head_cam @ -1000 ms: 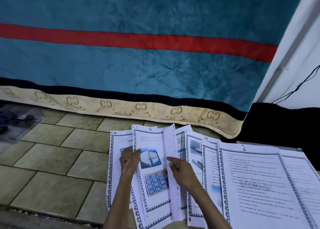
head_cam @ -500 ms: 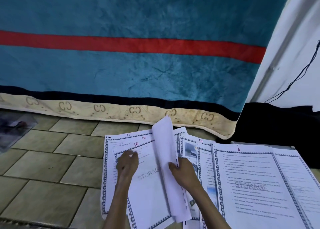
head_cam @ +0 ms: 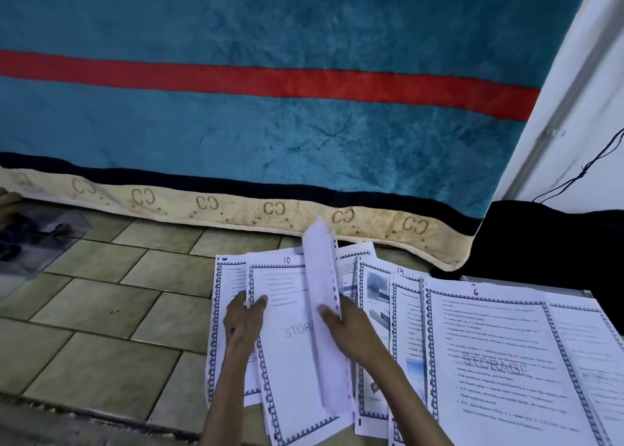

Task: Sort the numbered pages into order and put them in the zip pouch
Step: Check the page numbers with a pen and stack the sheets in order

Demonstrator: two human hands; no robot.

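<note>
In the head view, page 10 (head_cam: 290, 354) was pinched at its left edge by the left hand (head_cam: 243, 324), while a lifted sheet (head_cam: 322, 297) — standing on edge — was gripped between the right hand's (head_cam: 351, 331) fingers; pages 14 (head_cam: 407, 327) and 6 (head_cam: 489, 361) lay fanned rightward over the tiled floor (head_cam: 111, 317).

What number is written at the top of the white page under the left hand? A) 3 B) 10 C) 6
B: a handwritten 10 sits at the top of the white bordered page that the left hand holds by its edge.
</note>
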